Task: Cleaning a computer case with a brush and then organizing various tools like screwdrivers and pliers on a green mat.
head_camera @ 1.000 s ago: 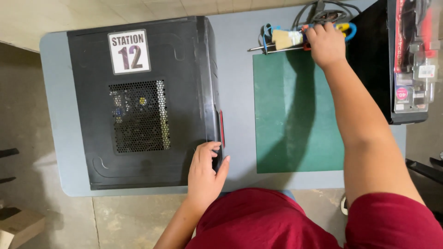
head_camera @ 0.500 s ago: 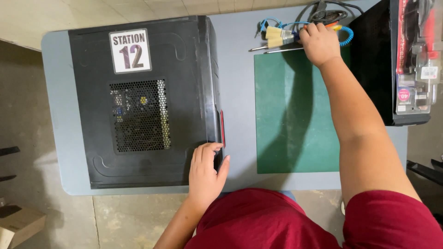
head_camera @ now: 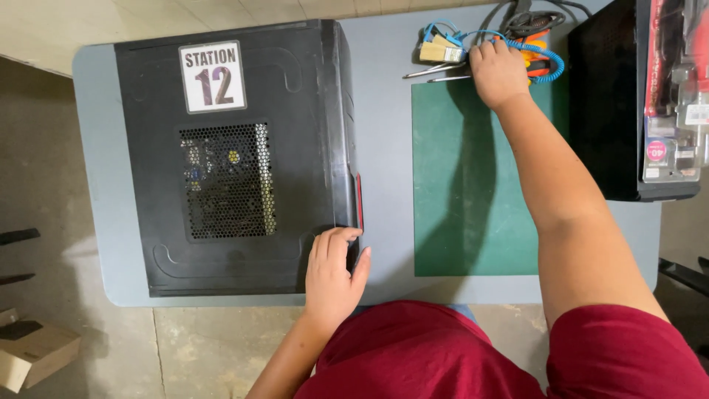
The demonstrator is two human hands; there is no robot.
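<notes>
Computer case (head_camera: 236, 155) — left hand (head_camera: 334, 277) flat on its corner, fingers spread.

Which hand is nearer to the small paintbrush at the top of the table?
Right. The right hand lies just beside the paintbrush, among the tools. The left hand rests on the computer case, far away.

A dark red short-sleeved shirt (head_camera: 443, 355) — sleeves ending above the elbows — with both forearms, wrists and hands bare.
</notes>
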